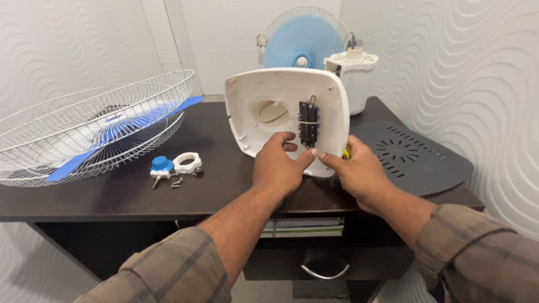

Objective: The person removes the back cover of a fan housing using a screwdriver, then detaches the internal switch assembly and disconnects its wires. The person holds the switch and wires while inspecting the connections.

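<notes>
Both hands grip the white fan base cover (281, 109), held tilted near the desk (224, 185)'s front edge: left hand (278, 168) at its lower edge, right hand (359, 174) at the lower right corner, possibly pinching something yellow. The black switch block (307, 123) runs vertically, just above the left thumb.

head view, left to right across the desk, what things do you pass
wire fan guard → blue knob → white ring nut → left hand → right hand → dark grey base plate
</notes>
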